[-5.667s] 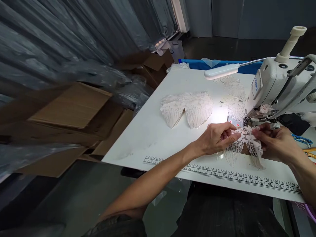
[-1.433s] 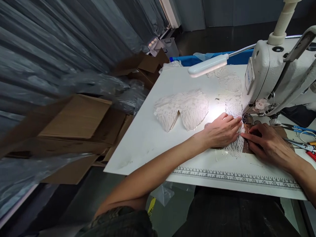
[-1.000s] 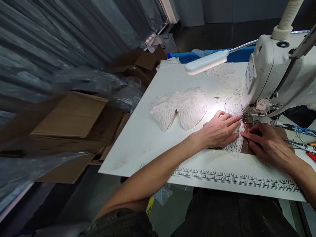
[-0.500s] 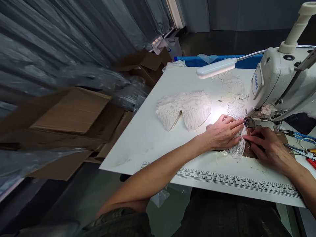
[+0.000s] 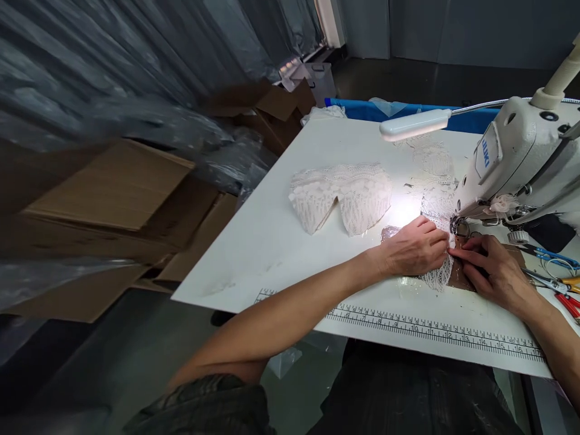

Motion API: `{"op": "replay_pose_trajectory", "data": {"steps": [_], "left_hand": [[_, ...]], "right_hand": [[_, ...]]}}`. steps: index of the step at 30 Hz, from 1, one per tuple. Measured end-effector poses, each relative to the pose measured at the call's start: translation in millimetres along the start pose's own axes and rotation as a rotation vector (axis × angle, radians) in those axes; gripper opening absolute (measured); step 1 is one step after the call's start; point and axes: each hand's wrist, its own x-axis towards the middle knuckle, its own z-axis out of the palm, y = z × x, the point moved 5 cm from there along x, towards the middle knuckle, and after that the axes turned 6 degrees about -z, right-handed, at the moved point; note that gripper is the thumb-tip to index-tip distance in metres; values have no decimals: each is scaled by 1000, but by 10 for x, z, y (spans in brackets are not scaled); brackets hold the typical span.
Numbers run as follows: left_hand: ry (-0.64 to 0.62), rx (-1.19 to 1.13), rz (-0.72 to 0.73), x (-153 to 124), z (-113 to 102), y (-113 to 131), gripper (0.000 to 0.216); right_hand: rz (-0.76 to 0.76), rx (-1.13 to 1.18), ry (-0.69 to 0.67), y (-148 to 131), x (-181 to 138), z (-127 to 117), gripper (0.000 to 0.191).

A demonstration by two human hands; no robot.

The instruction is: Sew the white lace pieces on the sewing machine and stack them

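Observation:
A strip of white lace [image 5: 437, 279] lies under the needle area of a white sewing machine [image 5: 512, 163]. On top of the lace, just left of the presser foot [image 5: 455, 226], is my left hand [image 5: 419, 246], its fingers curled together and closed on the fabric. My right hand [image 5: 496, 269] pinches the lace's right edge between thumb and fingers, close to the other hand's fingertips. The exact grip of both hands is partly hidden. Farther left, a folded lace piece [image 5: 342, 190] with a notch rests flat on the table.
A lamp [image 5: 414, 125] lights the white table [image 5: 272, 254], which has a printed ruler [image 5: 408, 329] along its front edge. Scissors and snips [image 5: 555, 284] lie at the right. Cardboard boxes [image 5: 109, 187] and plastic sheeting stand to the left of the table.
My left hand's fingers, earlier laid out flat on the lace, have curled in and drawn slightly back. My right hand keeps its pinch. The camera view has shifted a little.

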Motion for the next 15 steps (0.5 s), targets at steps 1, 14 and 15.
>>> {"op": "replay_pose_trajectory", "data": {"steps": [1,14,15], "left_hand": [[1,-9,3,-2,0,-1,36],[-66,28,-78,-4,-19,-48,39],[-67,30,-87,3,-12,-49,38]], "right_hand": [[3,-1,-2,0,-1,-1,32],[51,-132,-51,31,15,80,35],[55,-146,-55,37,24,88,35]]}}
